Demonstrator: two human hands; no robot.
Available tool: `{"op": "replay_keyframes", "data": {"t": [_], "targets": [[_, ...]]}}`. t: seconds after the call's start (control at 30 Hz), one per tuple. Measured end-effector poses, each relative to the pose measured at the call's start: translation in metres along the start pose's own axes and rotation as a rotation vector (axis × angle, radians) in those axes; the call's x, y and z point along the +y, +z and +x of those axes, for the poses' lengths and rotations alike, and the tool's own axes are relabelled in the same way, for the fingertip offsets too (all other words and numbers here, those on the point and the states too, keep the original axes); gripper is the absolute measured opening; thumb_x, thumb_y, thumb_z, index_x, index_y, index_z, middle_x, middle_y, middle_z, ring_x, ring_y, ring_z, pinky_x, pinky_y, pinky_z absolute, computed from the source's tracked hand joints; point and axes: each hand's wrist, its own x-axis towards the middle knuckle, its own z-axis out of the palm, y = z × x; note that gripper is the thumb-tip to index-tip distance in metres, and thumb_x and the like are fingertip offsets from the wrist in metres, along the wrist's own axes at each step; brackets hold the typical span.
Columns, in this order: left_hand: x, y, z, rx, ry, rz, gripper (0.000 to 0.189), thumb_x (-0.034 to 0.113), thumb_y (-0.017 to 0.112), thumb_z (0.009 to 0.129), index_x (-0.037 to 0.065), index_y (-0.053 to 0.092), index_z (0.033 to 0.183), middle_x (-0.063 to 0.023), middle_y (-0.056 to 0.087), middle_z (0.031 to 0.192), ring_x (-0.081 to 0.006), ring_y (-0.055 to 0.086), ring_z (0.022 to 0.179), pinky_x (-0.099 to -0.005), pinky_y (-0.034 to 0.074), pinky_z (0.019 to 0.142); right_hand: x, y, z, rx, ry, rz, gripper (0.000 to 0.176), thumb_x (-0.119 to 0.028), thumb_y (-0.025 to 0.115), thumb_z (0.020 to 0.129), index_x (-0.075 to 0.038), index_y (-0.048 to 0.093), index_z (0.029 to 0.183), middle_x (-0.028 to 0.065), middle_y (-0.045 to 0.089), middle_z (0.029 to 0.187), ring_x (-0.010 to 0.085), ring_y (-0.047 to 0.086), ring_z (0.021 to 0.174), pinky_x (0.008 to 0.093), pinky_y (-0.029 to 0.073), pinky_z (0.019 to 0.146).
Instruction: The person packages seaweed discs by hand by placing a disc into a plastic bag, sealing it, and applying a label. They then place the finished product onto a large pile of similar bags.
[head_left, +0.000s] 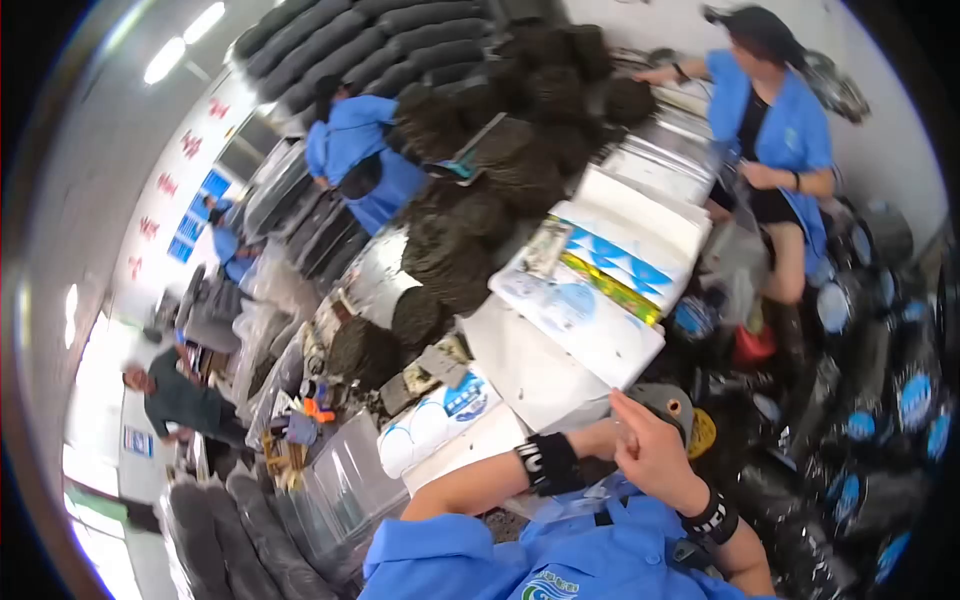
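My right hand (655, 450) is raised in front of my chest, its index finger stretched out and the other fingers curled in. What it grips, if anything, is hidden. My left hand (597, 440) reaches in from the left and is mostly covered by my right hand, so its fingers do not show. Thin clear plastic (565, 505) lies below my left wrist, against my blue shirt. Just beyond my hands are a grey rounded object (655, 395) with a hole and a yellow disc (703, 433). A white work surface (525, 365) extends away from my hands.
Stacks of dark, rough round discs (450, 255) crowd the table. A printed white box (600, 275) lies nearer. Black packed bags with blue labels (915, 400) pile up at right. A co-worker (765, 140) holds clear plastic there; another co-worker (355, 150) bends at the far side.
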Motion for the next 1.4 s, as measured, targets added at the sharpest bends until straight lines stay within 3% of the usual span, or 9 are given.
{"op": "replay_keyframes", "data": {"t": [0.17,0.3,0.37,0.53,0.7,0.77,1.0,1.23,1.4], "targets": [[-0.040,-0.043,-0.177,0.624,0.255,-0.696,0.030,0.021,0.055,0.098,0.001,0.061,0.119,-0.0109,0.068,0.107,-0.0195,0.064,0.102,-0.0316,0.051,0.087,-0.001,0.018,0.031,-0.047,0.191,-0.032,0.065,0.005,0.060,0.074,-0.001,0.048,0.138,0.0190,0.056,0.133,0.0153,0.060,0.065,0.0272,0.050,0.062],[-0.262,-0.004,-0.266,1.659,-0.065,-1.224,0.038,0.028,0.058,0.097,-0.001,0.057,0.121,-0.0108,0.067,0.107,-0.0177,0.064,0.102,-0.0305,0.050,0.088,0.009,0.028,0.045,0.028,0.286,-0.034,0.067,0.010,0.060,0.072,-0.002,0.049,0.138,0.0155,0.056,0.134,0.0045,0.048,0.056,0.0205,0.043,0.053],[-0.439,0.065,-0.313,1.669,-0.449,-1.619,0.073,0.048,0.064,0.090,-0.005,0.044,0.136,-0.0187,0.058,0.127,-0.0248,0.056,0.119,-0.0361,0.044,0.100,0.006,0.031,0.049,0.070,0.340,-0.074,0.068,0.010,0.059,0.072,-0.002,0.049,0.138,0.0131,0.058,0.131,0.0037,0.046,0.055,0.0195,0.041,0.052],[-0.474,0.071,-0.392,1.969,-0.454,-2.018,0.131,0.076,0.066,0.069,-0.003,0.002,0.152,-0.0225,0.014,0.157,-0.0343,0.019,0.145,-0.0456,0.024,0.115,0.001,0.029,0.052,0.108,0.412,-0.202,0.070,0.011,0.061,0.070,0.002,0.047,0.138,0.0135,0.056,0.133,0.0036,0.048,0.056,0.0186,0.040,0.051],[-0.555,0.059,-0.428,1.785,-0.130,-2.036,0.112,0.080,0.064,0.066,0.018,0.030,0.152,-0.0079,0.031,0.155,-0.0317,0.025,0.143,-0.0600,0.012,0.113,0.002,0.037,0.053,0.161,0.472,-0.274,0.072,0.012,0.062,0.070,0.001,0.046,0.139,0.0150,0.054,0.138,0.0023,0.048,0.057,0.0179,0.039,0.051],[-0.551,0.032,-0.417,2.075,-0.485,-1.961,0.097,0.068,0.070,0.071,0.012,0.042,0.145,-0.0120,0.042,0.149,-0.0314,0.035,0.137,-0.0551,0.019,0.114,-0.002,0.040,0.054,0.170,0.517,-0.276,0.071,0.012,0.062,0.070,0.002,0.046,0.139,0.0154,0.054,0.138,0.0024,0.048,0.059,0.0180,0.040,0.052],[-0.642,0.084,-0.425,2.004,-0.253,-1.344,0.039,0.025,0.077,0.080,0.003,0.066,0.110,-0.0117,0.066,0.117,-0.0303,0.061,0.109,-0.0420,0.048,0.097,0.000,0.048,0.062,0.179,0.556,-0.319,0.068,0.011,0.063,0.071,0.003,0.047,0.137,0.0157,0.053,0.138,0.0039,0.048,0.061,0.0185,0.041,0.054],[-0.568,0.019,-0.421,2.012,-0.087,-1.974,0.049,0.027,0.078,0.078,0.001,0.062,0.116,-0.0132,0.065,0.115,-0.0336,0.062,0.106,-0.0463,0.048,0.097,-0.003,0.051,0.073,0.242,0.565,-0.300,0.058,0.008,0.071,0.072,0.005,0.055,0.128,0.0187,0.058,0.131,0.0066,0.057,0.065,0.0208,0.048,0.059],[-0.529,-0.003,-0.426,2.155,-0.442,-1.814,0.055,0.027,0.079,0.077,0.002,0.058,0.122,-0.0152,0.061,0.121,-0.0320,0.058,0.112,-0.0469,0.048,0.095,-0.003,0.048,0.078,0.202,0.437,-0.406,0.057,0.010,0.067,0.071,0.002,0.058,0.126,0.0150,0.063,0.122,0.0060,0.053,0.059,0.0209,0.045,0.054]]}}
